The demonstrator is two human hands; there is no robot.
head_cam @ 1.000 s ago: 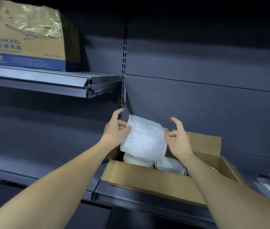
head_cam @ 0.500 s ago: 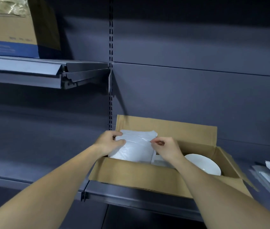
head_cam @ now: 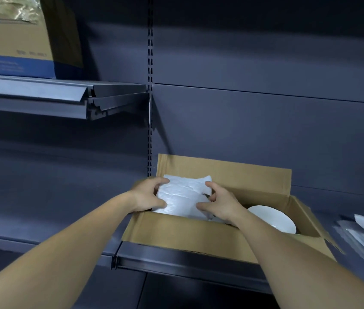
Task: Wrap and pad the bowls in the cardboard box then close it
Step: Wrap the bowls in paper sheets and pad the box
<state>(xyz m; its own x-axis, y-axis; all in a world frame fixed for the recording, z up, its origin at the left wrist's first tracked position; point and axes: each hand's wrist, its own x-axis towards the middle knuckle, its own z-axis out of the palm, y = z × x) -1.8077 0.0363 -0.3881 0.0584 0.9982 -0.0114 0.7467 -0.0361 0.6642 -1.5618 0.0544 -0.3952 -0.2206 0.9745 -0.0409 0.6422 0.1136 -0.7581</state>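
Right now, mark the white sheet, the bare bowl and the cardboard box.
white sheet (head_cam: 183,197): head view, middle of its crumpled face.
bowl (head_cam: 272,219): head view, its bare white surface.
cardboard box (head_cam: 187,230): head view, outer face of the near wall.

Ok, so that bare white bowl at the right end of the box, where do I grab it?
Probably by its rim on the right, reaching straight down. The bowl sits low in the cardboard box, walls close beside it, so only the top is open. Your right hand and left hand both grip the white padding sheet; free one first.
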